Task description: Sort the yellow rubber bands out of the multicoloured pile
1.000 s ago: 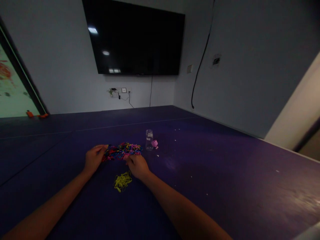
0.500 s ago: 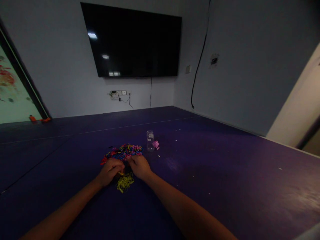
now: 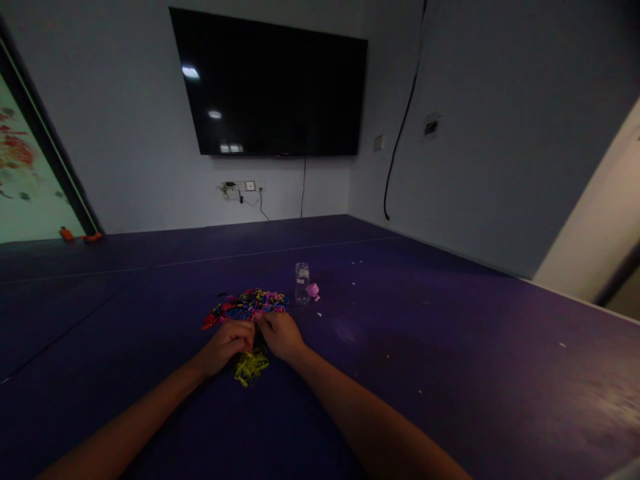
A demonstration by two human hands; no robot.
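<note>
A pile of small red, blue, pink and yellow bands (image 3: 245, 303) lies on the purple floor. At its near edge, my left hand (image 3: 227, 343) is closed, its fingertips just above a separate heap of yellow-green bands (image 3: 251, 367). My right hand (image 3: 281, 335) is closed too, its fingers at the near right edge of the mixed pile. Whatever either hand pinches is too small to make out. Beyond the right hand stands a clear bottle (image 3: 302, 283), with a small pink object (image 3: 313, 291) beside it.
The purple floor (image 3: 450, 360) has small white scraps scattered on it. A large black television (image 3: 280, 87) hangs on the far wall above sockets (image 3: 243, 187). A dark cable (image 3: 400, 133) hangs down the right wall. Orange objects (image 3: 67, 233) lie at the far left.
My left hand has moved a little right, closer to my right hand, and now covers the top of the yellow-green heap. My right hand has barely moved. The view has shifted slightly.
</note>
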